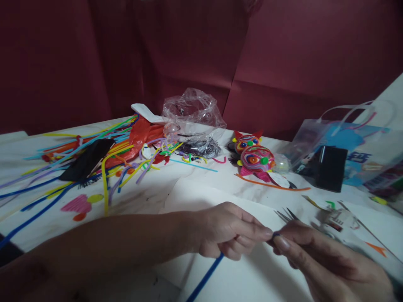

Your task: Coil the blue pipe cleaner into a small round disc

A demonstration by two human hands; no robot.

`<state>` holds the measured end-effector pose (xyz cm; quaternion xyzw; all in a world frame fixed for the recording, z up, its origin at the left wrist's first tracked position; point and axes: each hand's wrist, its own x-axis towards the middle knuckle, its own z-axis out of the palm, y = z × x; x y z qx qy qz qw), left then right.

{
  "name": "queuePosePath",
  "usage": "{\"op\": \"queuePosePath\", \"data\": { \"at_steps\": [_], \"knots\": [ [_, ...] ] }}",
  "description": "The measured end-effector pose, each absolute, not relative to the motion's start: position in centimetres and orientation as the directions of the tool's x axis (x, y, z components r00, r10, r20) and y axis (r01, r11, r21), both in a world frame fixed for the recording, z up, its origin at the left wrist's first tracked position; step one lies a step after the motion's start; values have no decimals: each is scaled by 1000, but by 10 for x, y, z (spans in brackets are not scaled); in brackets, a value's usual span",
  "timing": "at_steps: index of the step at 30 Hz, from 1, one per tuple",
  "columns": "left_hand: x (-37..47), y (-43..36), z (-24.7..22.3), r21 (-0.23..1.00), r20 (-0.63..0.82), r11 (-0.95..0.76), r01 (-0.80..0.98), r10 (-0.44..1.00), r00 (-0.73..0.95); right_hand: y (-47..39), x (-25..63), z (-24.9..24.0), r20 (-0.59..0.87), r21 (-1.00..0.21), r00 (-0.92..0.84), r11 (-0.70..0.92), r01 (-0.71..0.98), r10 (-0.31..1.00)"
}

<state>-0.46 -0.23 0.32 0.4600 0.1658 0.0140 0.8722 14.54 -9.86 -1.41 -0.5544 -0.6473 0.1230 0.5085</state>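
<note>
A blue pipe cleaner (206, 277) runs up from the bottom edge into my left hand (231, 230), whose fingers are closed around it. Its short dark-blue end is pinched between the thumb and forefinger of my right hand (317, 256). The fingertips of both hands nearly meet there, over a white sheet (201, 197). Narrow scissor blades (286, 215) stick out behind my right hand. Whether that hand holds the scissors or they lie on the table, I cannot tell; the handles are hidden.
Left lie many coloured pipe cleaners (107, 184), an orange-red bag (146, 134) and a dark phone (90, 159). A clear plastic bag (195, 113) stands behind. Two colourful round figures (256, 159) sit beyond my hands. Right are another phone (331, 168) and a printed bag (355, 142).
</note>
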Motion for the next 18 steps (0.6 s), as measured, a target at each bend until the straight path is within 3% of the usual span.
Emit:
{"op": "queuePosePath", "data": {
  "at_steps": [4,7,18],
  "knots": [
    [-4,-12,3,754,-192,657,25,183,964,-100,142,-26,498,-842,358,341,417,790],
    [-4,-16,4,725,-179,689,-27,225,958,-99,140,-32,461,-871,424,308,382,780],
    [-2,-7,-1,748,-342,661,60,307,888,-90,142,-18,438,-777,202,256,575,876]
  ]
}}
